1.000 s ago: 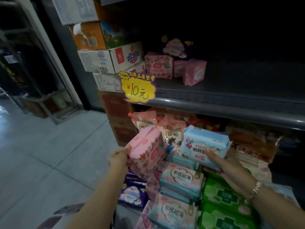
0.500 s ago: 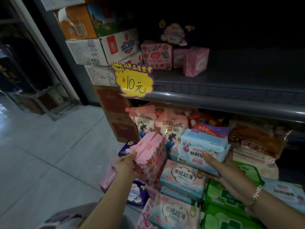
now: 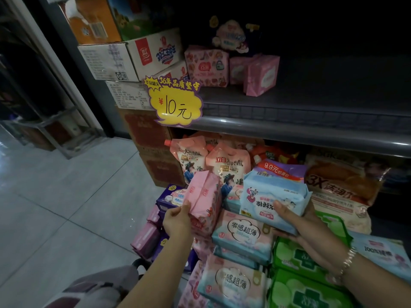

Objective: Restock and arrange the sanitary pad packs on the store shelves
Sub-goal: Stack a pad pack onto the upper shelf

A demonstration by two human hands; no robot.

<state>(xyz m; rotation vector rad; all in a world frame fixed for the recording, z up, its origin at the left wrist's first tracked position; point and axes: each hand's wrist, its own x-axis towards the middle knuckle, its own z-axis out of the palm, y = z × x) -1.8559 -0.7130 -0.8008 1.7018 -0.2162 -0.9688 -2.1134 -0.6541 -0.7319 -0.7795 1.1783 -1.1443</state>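
Pink pad pack (image 3: 203,203) being gripped upright in the left hand (image 3: 176,221), blue pad pack (image 3: 272,201) lying cradled, thumb on top, in the right hand (image 3: 293,221). Both hovering above the heaped packs (image 3: 242,236), probably being readied for the sparsely stocked upper shelf (image 3: 311,107) beyond the hands, though dimness obscuring its depth.

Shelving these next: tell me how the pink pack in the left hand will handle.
The pink pack is probably soft; its wrapper creases under the left hand. Likely light, held one-handed. Glossy film may slip.
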